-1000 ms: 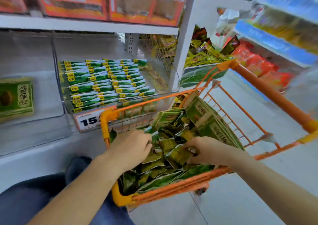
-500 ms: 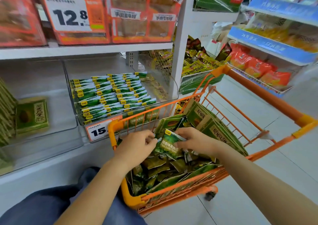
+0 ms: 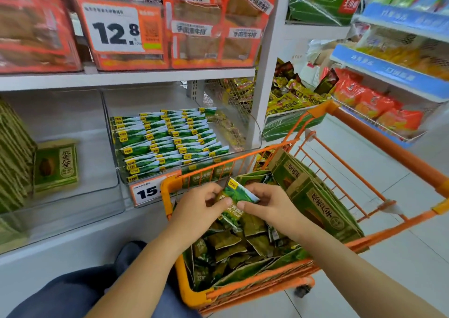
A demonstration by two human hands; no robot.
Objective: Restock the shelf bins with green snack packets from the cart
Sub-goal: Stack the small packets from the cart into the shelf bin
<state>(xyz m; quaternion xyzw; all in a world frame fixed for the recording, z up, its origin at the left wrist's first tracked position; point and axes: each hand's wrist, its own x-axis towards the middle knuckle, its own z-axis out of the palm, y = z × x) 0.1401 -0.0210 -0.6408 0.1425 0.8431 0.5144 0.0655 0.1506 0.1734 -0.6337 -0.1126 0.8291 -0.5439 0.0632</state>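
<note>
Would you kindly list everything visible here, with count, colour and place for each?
Cart: one, orange, right of the shelf.
Loose snack packets: many, green, heaped in the cart.
Flat cartons: several, green, upright in the cart's right side.
Clear bin: one, middle shelf, holding rows of green packets.
Green box: one, in the left bin.
Price tag: one, orange and white, upper shelf.
Held packet: one, green, above the cart.
Left hand, right hand: both gripping the held packet.

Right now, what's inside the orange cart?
The orange cart holds a heap of loose green snack packets and flat green boxes along its right side. Both hands, left hand and right hand, hold some packets above the heap. The cart's bottom is covered.
</note>
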